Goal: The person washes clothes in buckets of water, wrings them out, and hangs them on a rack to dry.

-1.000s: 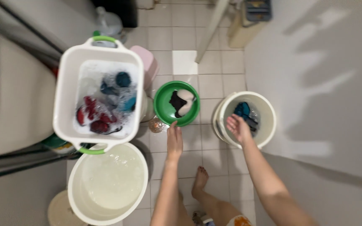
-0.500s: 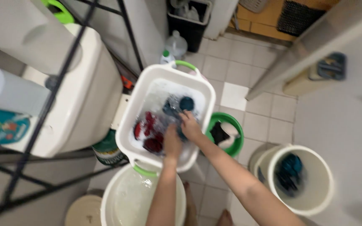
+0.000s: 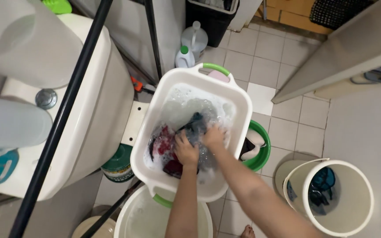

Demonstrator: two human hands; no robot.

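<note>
Both your hands are down in the white tub (image 3: 237, 94), the rectangular one with green handles, sitting on top of a round white bucket (image 3: 131, 220). Your left hand (image 3: 186, 151) is curled closed on the dark cloth (image 3: 195, 124), knuckles up, suds around them. Your right hand (image 3: 213, 136) is just beside it, touching it, fingers bent down into the same dark cloth; how tight that grip is you can't tell, foam hides the fingertips. The cloth lies straight ahead of both hands, bunched and poking up out of the suds on the far side of your knuckles. It's a lump, so no clear long axis and no real pointing direction; at most it stretches a bit from the hands toward the tub's far green handle. Neither hand is nearer, both are on it. A red cloth (image 3: 164, 134) lies to the left of your left hand, partly under foam. The tub's long side runs away from you, tilted to the right. To the right, partly under the tub, a green basin (image 3: 263, 152) holds light and dark bits. Well apart at lower right stands a white pail (image 3: 362, 194) with blue cloth (image 3: 325, 178) inside. The toilet tank (image 3: 95, 110) is on the left.
</note>
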